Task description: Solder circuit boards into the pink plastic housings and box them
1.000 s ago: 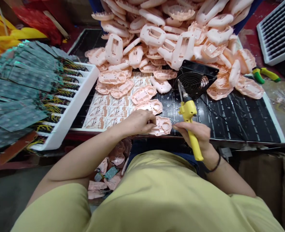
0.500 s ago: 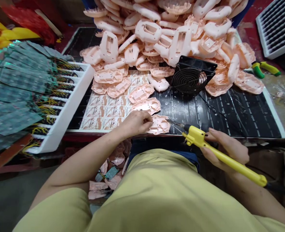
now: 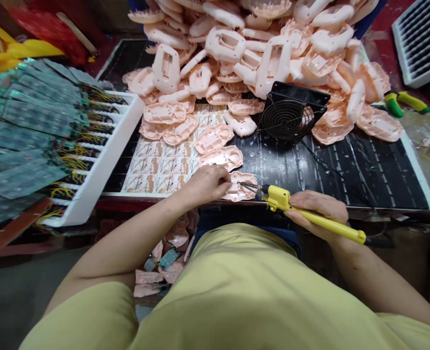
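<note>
My right hand [image 3: 318,210] is closed round the handle of a yellow soldering iron [image 3: 309,214], which points left. Its metal tip reaches over a pale pink plastic housing half [image 3: 246,180] that lies hollow side up at the table's front edge. On that housing's left end rests my left hand [image 3: 211,183], fingers pinched together. Whatever those fingertips hold, if anything, is too small or hidden to name. Just behind it lie two more open housing halves, the nearer one [image 3: 224,156] close to my left knuckles.
A big heap of pink housings [image 3: 222,48] fills the back. In front of it stands a black fan [image 3: 287,119] with a cable. To the left, a white foam rack [image 3: 101,165] holds green circuit boards [image 3: 25,121] with yellow wires. Green-yellow pliers [image 3: 404,103] lie at the right.
My right hand has moved left with the soldering iron, so its tip is now over the housing rather than at its right edge. My left hand stays nearly still.
</note>
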{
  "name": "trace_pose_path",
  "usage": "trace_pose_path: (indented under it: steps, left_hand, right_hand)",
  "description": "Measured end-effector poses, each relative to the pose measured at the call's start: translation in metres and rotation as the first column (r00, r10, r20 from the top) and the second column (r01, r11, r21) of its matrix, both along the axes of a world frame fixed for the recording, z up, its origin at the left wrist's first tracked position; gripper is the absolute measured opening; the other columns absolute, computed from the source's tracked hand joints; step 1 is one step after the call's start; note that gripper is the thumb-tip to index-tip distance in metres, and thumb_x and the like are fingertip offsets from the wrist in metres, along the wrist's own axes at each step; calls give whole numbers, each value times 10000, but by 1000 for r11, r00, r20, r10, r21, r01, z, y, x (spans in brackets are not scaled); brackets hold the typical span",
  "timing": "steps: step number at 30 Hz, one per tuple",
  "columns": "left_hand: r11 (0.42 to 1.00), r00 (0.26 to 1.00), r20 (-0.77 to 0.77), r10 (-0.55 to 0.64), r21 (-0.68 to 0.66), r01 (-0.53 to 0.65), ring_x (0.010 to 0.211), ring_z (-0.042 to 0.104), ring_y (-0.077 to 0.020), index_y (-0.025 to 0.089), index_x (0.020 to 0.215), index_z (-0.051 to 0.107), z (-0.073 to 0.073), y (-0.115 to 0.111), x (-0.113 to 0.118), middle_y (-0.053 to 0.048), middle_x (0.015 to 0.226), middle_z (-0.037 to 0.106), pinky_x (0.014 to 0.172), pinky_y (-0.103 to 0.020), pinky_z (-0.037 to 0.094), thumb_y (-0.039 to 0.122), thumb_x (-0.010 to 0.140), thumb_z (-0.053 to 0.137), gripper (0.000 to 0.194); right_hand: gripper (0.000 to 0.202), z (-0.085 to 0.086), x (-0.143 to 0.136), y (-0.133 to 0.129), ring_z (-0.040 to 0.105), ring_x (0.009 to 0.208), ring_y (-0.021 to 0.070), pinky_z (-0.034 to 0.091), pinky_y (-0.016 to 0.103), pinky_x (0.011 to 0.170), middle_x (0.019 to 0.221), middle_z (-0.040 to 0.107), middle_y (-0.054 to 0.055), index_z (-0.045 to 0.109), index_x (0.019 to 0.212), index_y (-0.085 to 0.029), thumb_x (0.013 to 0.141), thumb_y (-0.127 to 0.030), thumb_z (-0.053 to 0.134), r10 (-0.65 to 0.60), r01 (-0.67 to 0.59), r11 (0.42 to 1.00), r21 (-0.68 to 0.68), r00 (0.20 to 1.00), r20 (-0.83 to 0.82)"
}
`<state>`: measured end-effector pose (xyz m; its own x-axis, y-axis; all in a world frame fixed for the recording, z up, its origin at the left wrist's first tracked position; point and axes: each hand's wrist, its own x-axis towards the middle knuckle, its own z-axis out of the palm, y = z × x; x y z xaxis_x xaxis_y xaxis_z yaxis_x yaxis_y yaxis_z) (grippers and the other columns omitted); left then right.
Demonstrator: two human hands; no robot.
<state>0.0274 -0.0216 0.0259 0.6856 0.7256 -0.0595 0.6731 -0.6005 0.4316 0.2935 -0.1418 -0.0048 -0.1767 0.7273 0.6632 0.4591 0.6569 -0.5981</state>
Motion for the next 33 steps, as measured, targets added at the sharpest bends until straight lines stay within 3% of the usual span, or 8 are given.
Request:
trace_pose_path:
  steps: [6,13,17,21,24,28,33]
  left_hand:
    - [1000,1000,-18,-8,22,9,716,642,-166,152,769,719,1,-1,2,-42,792,717,664,-252,456,149,788,564,157]
    - [1000,999,-36,-16,4,16,728,646,-178,148,768,722,2,0,2,-49,807,718,692,-264,461,133,790,562,162]
    - [1000,999,-39,-19,8,20,715,644,-175,147,767,719,1,0,2,-51,798,714,679,-261,458,138,792,568,154]
    - [999,999,-27,-35,17,35,739,658,-176,152,768,717,2,-1,0,-53,812,722,698,-257,469,137,798,569,151]
    - [999,999,28,-42,12,42,796,682,-183,158,805,723,2,-2,-5,-51,860,740,732,-253,482,153,817,584,139]
    - [998,990,138,-38,-41,44,830,690,-182,152,833,726,2,-4,-9,-50,891,737,768,-254,492,172,832,609,119]
    - [993,993,-18,-114,-43,113,865,662,-197,134,764,708,7,-7,-2,-76,951,692,796,-283,490,199,828,643,112]
  right_hand:
    - [216,2,8,8,710,678,146,605,245,619,761,735,-6,670,913,-242,739,-170,774,76,-74,997,-26,994,79]
    - [214,19,15,7,690,608,155,595,257,541,701,717,4,676,877,-229,715,-122,764,-18,18,999,47,1000,-13]
    - [232,17,12,4,693,602,154,592,243,538,699,718,0,672,901,-231,715,-128,765,-12,11,998,55,1000,14]
    - [395,7,15,-2,720,680,172,622,273,629,847,754,24,654,1123,-245,744,-207,759,-184,183,983,23,979,90]
    - [568,4,18,-8,724,697,173,631,291,677,896,756,26,556,1310,-252,773,-218,737,-215,217,976,-6,970,111]
    - [488,9,16,-10,719,697,170,620,263,630,879,750,33,605,1238,-247,772,-201,743,-146,140,989,50,980,136]
    - [372,4,7,-9,703,671,151,606,230,609,771,724,22,649,1057,-191,717,-103,771,28,-32,998,54,997,68]
